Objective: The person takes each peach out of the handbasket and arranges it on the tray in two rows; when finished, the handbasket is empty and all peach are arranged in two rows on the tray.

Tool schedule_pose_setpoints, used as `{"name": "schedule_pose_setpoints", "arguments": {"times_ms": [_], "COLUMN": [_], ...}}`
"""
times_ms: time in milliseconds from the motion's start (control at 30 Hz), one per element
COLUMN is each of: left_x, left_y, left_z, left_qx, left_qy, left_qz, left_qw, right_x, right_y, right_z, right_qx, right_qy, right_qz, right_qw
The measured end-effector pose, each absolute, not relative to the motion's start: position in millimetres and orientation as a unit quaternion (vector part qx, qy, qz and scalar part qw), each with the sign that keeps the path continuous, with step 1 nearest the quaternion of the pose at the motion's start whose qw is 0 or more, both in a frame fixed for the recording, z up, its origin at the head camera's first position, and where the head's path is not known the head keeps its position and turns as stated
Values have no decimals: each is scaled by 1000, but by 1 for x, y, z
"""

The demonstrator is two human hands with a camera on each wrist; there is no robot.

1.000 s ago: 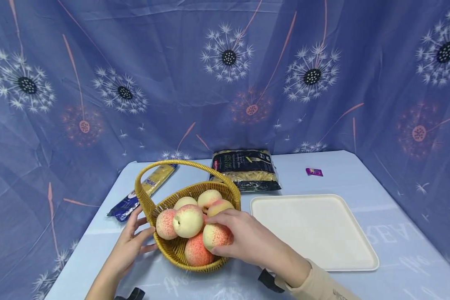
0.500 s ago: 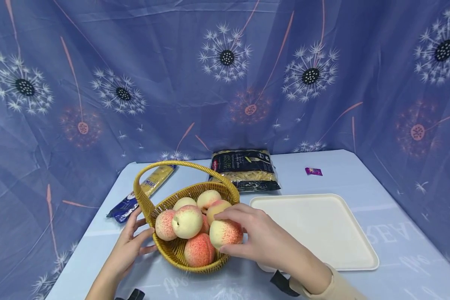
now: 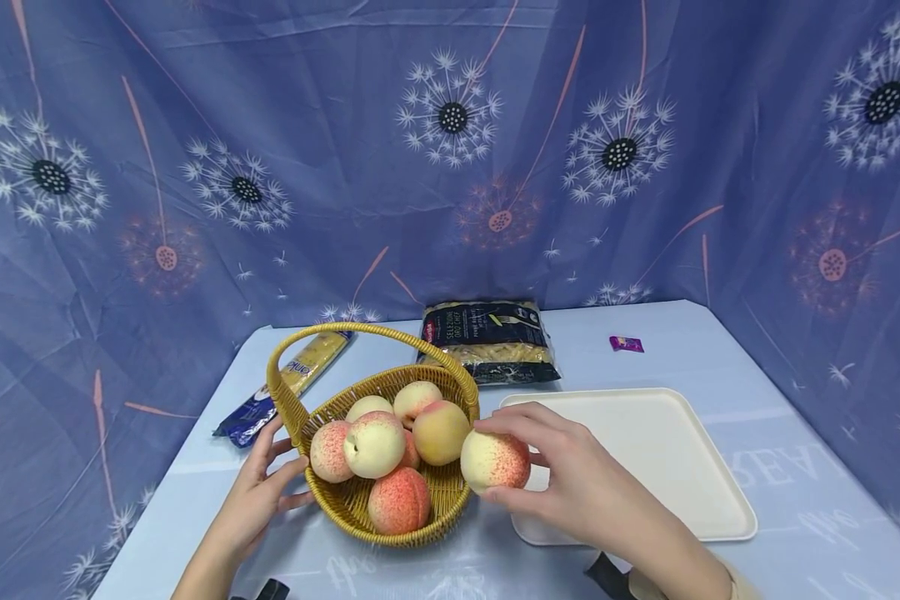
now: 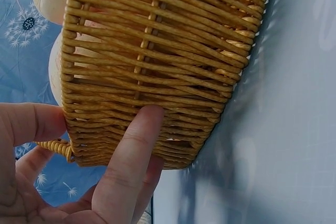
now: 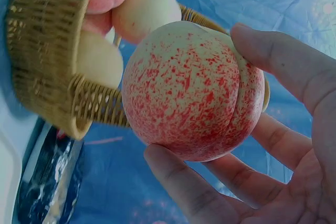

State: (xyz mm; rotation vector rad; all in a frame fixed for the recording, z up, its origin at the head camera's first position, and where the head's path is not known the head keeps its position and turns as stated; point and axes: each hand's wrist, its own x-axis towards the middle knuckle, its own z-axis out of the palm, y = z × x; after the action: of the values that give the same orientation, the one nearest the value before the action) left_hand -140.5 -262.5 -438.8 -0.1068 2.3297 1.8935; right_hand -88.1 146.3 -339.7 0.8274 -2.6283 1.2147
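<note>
We've got a peach (image 3: 495,460) up in our right hand (image 3: 570,483), fingers and thumb curled round it, and it's out past the basket (image 3: 420,521) rim, hanging just at the near left corner of the tray (image 3: 667,467). The wrist view shows the grip well: thumb on top, fingers (image 5: 184,182) cupped beneath, fruit snug between them. Our left hand (image 3: 258,492) steadies the basket, straight fingers (image 4: 131,156) laid against the woven wall, thumb at the handle's foot. Six peaches remain heaped inside. By our reckoning this is the carry, fruit lifted out and heading over the tray. The next move calls for a short travel right, then lowering it onto the flat surface gently, since a round peach could roll. Pasta bags (image 3: 491,342) sit behind, untouched.
</note>
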Motion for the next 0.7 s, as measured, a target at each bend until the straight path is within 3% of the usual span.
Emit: {"name": "schedule_pose_setpoints", "arguments": {"times_ms": [367, 700], "left_x": [-140, -139], "left_y": [-263, -261], "left_z": [-439, -438], "left_qx": [-28, -35], "left_qy": [773, 773], "left_qz": [631, 630], "left_qw": [63, 63], "right_x": [-111, -150], "right_y": [175, 194], "right_z": [-357, -405], "right_qx": [208, 152], "right_qy": [-893, -917], "right_qz": [392, 358], "right_qw": [78, 86]}}
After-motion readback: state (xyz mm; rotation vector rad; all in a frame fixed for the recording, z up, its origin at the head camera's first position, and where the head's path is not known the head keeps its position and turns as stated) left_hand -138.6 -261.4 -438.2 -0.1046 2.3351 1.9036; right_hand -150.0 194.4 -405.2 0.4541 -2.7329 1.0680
